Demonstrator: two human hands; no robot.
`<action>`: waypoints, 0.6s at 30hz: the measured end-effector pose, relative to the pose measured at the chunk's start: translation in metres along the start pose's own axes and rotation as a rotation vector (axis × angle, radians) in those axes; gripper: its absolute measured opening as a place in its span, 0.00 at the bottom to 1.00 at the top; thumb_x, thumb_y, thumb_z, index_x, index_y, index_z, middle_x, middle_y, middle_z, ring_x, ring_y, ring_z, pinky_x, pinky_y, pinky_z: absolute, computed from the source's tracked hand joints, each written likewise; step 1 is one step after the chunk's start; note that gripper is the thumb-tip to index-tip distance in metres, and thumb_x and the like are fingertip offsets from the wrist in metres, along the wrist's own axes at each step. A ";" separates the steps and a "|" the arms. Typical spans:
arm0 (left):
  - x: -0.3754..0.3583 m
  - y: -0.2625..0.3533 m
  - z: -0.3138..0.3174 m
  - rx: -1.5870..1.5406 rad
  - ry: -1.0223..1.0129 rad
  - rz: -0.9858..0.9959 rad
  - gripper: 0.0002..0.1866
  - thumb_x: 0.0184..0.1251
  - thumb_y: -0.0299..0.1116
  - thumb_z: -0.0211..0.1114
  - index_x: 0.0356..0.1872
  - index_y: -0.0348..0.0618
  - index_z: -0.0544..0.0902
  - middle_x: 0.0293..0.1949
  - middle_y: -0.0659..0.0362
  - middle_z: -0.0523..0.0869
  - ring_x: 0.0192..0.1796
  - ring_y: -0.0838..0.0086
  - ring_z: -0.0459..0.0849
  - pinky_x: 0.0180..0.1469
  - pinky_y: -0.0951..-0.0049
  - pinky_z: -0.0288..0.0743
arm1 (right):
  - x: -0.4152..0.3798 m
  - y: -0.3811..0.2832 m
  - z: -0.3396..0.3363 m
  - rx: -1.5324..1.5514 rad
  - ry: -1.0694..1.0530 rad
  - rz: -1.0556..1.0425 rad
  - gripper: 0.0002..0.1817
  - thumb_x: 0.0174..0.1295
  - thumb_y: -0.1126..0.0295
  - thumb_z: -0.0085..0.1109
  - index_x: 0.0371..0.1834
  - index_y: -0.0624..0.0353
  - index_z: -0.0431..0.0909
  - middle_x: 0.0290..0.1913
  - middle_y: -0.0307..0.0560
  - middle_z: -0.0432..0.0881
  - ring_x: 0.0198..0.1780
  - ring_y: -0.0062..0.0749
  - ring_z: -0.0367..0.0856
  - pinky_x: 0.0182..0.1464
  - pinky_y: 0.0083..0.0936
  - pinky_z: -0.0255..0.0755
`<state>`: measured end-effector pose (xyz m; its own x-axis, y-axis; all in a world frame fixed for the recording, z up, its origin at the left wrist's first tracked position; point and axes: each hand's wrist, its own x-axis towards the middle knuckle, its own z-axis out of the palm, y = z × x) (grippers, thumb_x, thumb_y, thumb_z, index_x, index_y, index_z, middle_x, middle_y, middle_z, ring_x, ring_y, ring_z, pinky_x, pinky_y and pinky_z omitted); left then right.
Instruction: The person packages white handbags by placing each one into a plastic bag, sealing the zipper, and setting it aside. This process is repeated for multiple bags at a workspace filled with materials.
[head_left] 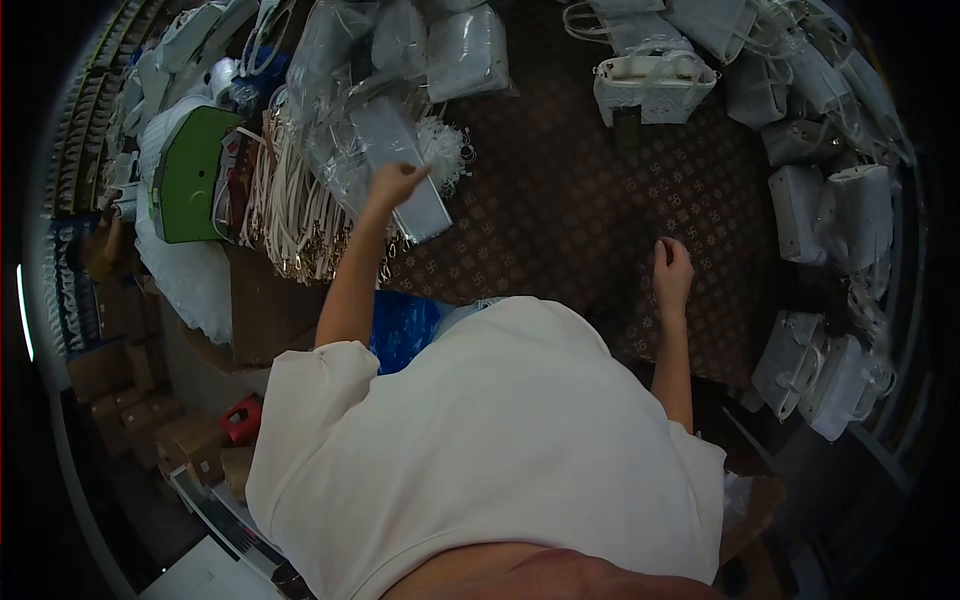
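Note:
My left hand [398, 185] is over a flat, whitish, shiny stack [424, 212] that looks like clear plastic sleeves. Its fingers are curled together in a pinch; what they hold, if anything, is too small to make out. Beside it lies a tangled bunch of white tag strings [445, 152]. To its left is a thick bundle of cream straps [290, 205] with metal clasps. Over the brown patterned cloth [560, 200], my right hand [673, 268] has its fingers closed together, with nothing visible in them. A white handbag [655, 88] sits beyond it on the cloth.
Plastic-wrapped white bags [467, 55] lie at the far side. More white bags [858, 215] line the right edge. A green box [195, 175] stands at left. Cardboard boxes [190, 440] and a red object [241, 420] are on the floor.

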<state>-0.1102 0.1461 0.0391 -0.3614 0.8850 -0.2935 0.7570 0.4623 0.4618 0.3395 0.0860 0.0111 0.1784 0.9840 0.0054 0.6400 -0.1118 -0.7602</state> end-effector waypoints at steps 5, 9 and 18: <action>-0.011 -0.073 0.067 -0.046 0.509 0.333 0.13 0.47 0.34 0.65 0.28 0.32 0.79 0.30 0.51 0.79 0.40 0.55 0.76 0.42 0.61 0.69 | 0.010 -0.018 0.018 0.065 -0.114 -0.047 0.10 0.59 0.69 0.52 0.38 0.66 0.75 0.37 0.54 0.78 0.37 0.43 0.78 0.40 0.30 0.71; -0.015 -0.053 0.038 0.133 0.384 0.195 0.11 0.47 0.29 0.64 0.32 0.35 0.79 0.34 0.52 0.79 0.41 0.55 0.75 0.41 0.60 0.68 | 0.004 -0.023 0.033 0.084 -0.197 -0.144 0.10 0.58 0.71 0.53 0.39 0.66 0.74 0.36 0.54 0.78 0.36 0.43 0.78 0.39 0.31 0.72; -0.003 -0.078 0.043 0.005 0.558 0.529 0.05 0.48 0.25 0.63 0.27 0.37 0.78 0.31 0.51 0.79 0.36 0.56 0.77 0.39 0.59 0.69 | -0.013 -0.021 0.056 0.125 -0.269 -0.196 0.11 0.57 0.72 0.54 0.42 0.65 0.74 0.36 0.53 0.80 0.35 0.36 0.79 0.38 0.26 0.72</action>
<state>-0.1446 0.1050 -0.0325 -0.1702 0.8858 0.4317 0.9074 -0.0299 0.4192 0.2821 0.0835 -0.0092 -0.1526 0.9883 0.0007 0.5432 0.0845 -0.8353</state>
